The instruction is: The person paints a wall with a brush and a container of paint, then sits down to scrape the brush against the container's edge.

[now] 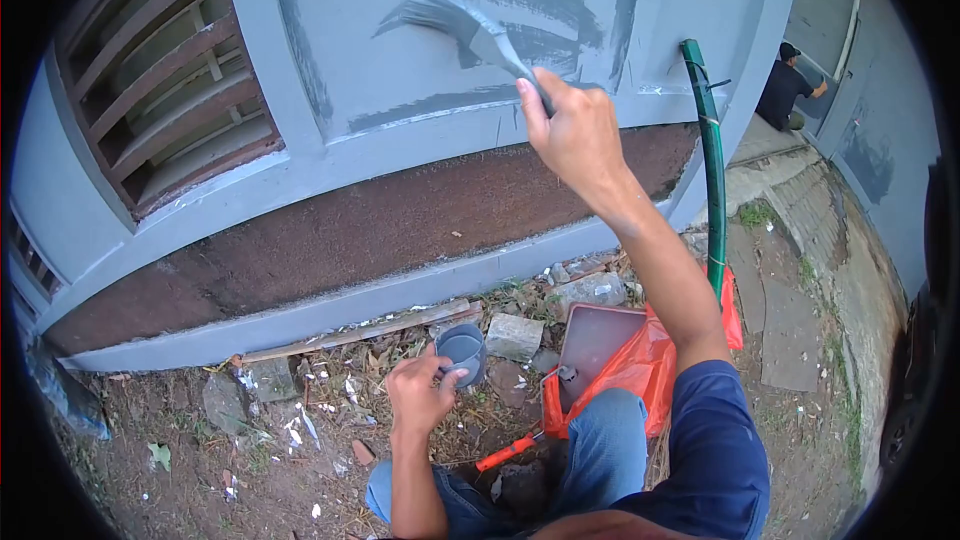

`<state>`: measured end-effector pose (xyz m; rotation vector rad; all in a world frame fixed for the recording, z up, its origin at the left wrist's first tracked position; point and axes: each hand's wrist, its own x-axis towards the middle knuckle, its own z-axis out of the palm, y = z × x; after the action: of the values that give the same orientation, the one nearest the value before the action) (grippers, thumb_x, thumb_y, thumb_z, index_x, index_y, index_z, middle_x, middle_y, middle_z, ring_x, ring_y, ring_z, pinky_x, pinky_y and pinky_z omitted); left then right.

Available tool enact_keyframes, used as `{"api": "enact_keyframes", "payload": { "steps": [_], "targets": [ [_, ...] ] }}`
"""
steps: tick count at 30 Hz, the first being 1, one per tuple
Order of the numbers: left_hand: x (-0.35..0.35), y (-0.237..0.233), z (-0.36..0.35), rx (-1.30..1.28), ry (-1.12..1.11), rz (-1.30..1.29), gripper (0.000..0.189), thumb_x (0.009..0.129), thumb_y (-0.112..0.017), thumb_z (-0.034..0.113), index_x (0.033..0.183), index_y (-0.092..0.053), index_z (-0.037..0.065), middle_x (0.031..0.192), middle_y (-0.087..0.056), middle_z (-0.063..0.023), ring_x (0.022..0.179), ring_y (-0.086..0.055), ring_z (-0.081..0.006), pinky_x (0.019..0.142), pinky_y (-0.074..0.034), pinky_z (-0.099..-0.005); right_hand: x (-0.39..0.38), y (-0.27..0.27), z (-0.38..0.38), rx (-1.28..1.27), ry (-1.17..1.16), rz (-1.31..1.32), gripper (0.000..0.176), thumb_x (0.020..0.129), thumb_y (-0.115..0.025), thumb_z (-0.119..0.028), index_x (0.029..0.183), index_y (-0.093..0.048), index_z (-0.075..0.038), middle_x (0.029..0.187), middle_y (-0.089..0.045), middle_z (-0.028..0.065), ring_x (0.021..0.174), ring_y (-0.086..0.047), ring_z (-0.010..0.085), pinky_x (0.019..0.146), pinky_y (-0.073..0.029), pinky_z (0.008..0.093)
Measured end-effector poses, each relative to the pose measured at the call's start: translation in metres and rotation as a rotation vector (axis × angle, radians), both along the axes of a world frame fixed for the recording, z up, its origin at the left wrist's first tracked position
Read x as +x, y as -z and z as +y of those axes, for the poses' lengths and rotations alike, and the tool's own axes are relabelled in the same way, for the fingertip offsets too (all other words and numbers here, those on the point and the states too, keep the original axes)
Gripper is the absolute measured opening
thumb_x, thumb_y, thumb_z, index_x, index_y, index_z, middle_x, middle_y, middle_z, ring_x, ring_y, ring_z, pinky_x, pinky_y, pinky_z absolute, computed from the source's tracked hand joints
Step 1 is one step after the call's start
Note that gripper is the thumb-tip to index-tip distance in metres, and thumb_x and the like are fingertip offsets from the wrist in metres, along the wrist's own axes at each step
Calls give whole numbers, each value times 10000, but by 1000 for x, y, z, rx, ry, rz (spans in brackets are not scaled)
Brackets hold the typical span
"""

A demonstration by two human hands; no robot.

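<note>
My right hand is closed round the handle of a paintbrush, whose bristles press against the blue-grey wall panel. Darker, wet-looking grey strokes show on the panel around the brush. Low in front of me, my left hand grips a small grey cup by its rim or handle. Grey paint appears to lie inside the cup.
A paint tray and an orange plastic bag lie by my knees, near an orange-handled tool. A green pole leans on the wall. Stones and debris litter the ground. Another person crouches at far right.
</note>
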<state>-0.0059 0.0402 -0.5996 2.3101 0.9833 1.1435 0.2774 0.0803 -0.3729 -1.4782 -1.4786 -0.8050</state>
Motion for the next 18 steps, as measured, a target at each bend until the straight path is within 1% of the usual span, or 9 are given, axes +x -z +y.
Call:
{"api": "enact_keyframes", "payload": {
  "steps": [1, 2, 5, 8, 11, 14, 15, 16, 18],
  "targets": [
    [-2, 0, 0, 3, 2, 3, 235, 617, -881, 107, 767, -713, 40, 638, -677, -101, 596, -672, -245, 649, -525, -359, 18, -6, -6, 7, 74, 67, 181, 946, -626, -175, 908, -688, -9, 569, -585, 178, 478, -586, 349, 454, -420, 406],
    [-4, 0, 1, -10, -7, 0, 236, 616, -882, 106, 770, -716, 39, 633, -675, -104, 598, -673, -246, 654, -527, -358, 31, -15, -18, -3, 151, 132, 247, 953, -593, -210, 838, -666, -3, 581, -601, 205, 553, -619, 407, 524, -477, 465],
    [-7, 2, 3, -13, -10, 1, 221, 642, -873, 127, 777, -720, 43, 637, -679, -105, 593, -677, -242, 678, -531, -363, 95, -11, -36, 142, 388, 157, 279, 953, -580, -234, 837, -668, 4, 644, -626, 240, 629, -647, 426, 574, -499, 476],
    [-7, 3, 3, -3, 2, 9, 208, 665, -864, 148, 779, -721, 49, 650, -689, -104, 585, -679, -237, 700, -533, -369, 102, -8, -50, 133, 509, 174, 274, 953, -576, -225, 845, -667, 10, 654, -632, 247, 642, -650, 440, 586, -506, 495],
    [-4, 1, 2, 14, 7, 17, 207, 662, -864, 146, 776, -720, 51, 657, -692, -107, 583, -678, -239, 700, -531, -368, 70, 12, -39, 35, 437, 114, 267, 962, -571, -223, 853, -644, 9, 626, -626, 240, 626, -639, 460, 566, -511, 522],
    [-1, 0, -2, 21, 14, 25, 201, 661, -862, 140, 772, -719, 53, 665, -695, -110, 581, -677, -241, 694, -529, -368, 7, 33, -22, -53, 192, 72, 205, 958, -576, -182, 890, -637, 1, 565, -607, 196, 538, -630, 417, 499, -504, 497],
    [0, 0, -2, 25, 20, 30, 198, 660, -861, 137, 770, -717, 54, 669, -697, -112, 580, -676, -242, 689, -528, -368, -9, 42, -14, -29, 120, 41, 149, 937, -625, -153, 897, -652, -13, 530, -564, 185, 484, -604, 376, 472, -455, 464],
    [0, -1, -4, 22, 19, 35, 198, 660, -861, 137, 770, -717, 54, 669, -697, -112, 580, -676, -242, 689, -528, -368, -24, 47, -11, -52, 56, 9, 146, 934, -628, -151, 894, -648, -12, 520, -559, 177, 471, -597, 368, 460, -449, 456],
    [2, -5, -7, 85, 10, 65, 192, 664, -856, 133, 771, -714, 60, 665, -694, -108, 579, -675, -246, 682, -526, -370, -30, 56, -3, -71, 23, 6, 130, 933, -632, -157, 910, -656, -31, 523, -563, 172, 476, -600, 363, 457, -449, 445]
  ]
}}
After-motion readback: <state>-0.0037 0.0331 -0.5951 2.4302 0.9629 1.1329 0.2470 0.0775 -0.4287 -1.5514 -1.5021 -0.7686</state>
